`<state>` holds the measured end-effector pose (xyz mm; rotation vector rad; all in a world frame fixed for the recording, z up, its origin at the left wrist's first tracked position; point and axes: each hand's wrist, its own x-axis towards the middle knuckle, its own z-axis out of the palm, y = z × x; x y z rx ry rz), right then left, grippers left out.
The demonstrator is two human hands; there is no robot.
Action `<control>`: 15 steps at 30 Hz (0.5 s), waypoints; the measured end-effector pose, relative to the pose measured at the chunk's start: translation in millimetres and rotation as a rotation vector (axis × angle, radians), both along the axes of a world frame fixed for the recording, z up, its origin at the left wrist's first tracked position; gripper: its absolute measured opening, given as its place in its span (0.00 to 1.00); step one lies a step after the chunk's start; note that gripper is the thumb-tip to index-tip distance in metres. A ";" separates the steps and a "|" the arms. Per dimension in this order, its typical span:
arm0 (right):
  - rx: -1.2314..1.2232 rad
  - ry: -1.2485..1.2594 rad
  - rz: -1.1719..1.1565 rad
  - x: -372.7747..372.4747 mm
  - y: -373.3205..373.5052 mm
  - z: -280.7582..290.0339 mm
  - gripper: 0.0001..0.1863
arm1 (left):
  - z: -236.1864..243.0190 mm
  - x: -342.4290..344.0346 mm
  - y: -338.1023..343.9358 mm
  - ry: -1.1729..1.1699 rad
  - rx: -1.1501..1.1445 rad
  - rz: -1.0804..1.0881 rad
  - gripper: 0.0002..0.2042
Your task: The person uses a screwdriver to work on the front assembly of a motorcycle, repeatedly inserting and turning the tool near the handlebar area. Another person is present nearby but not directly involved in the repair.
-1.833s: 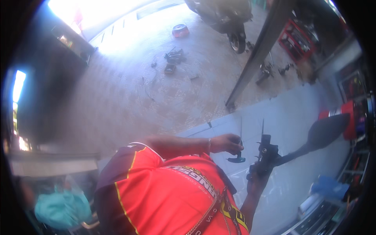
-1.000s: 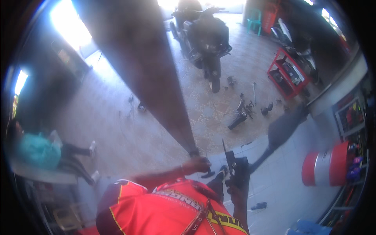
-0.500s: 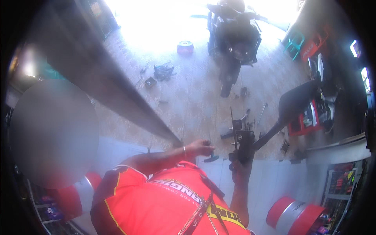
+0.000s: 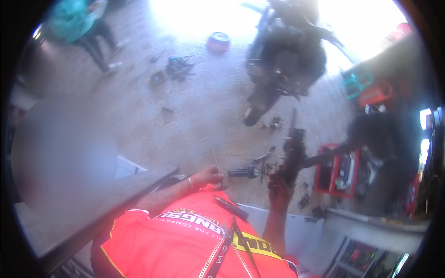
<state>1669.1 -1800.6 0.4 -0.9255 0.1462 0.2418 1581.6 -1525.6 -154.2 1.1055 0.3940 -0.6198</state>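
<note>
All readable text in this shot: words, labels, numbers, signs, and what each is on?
Not copying wording; locations only.
Shirt: large white chest lettering, partly legible; smaller lines alongside, blurred.
Yellow band on shirt: large dark letters, partly hidden.
Strap: a few pale letters, legible.
Red item, upper right: pale marks, too blurred.
Shelf, lower right: any print too small.
Tool and mirror: no text readable.

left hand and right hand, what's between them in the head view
In the head view, a dark part on the floor shows between the left hand and right hand.
</note>
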 end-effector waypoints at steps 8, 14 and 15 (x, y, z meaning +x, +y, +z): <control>-0.034 -0.073 0.069 140.2 5.9 11.8 0.42 | -2.9 34.1 60.2 0.184 0.045 0.445 0.13; -0.025 0.055 0.205 259.7 0.9 16.6 0.37 | 5.8 100.3 36.4 0.174 0.089 0.538 0.13; -0.050 0.053 0.187 281.4 -3.3 15.6 0.38 | 7.3 120.4 32.0 0.233 0.127 0.540 0.13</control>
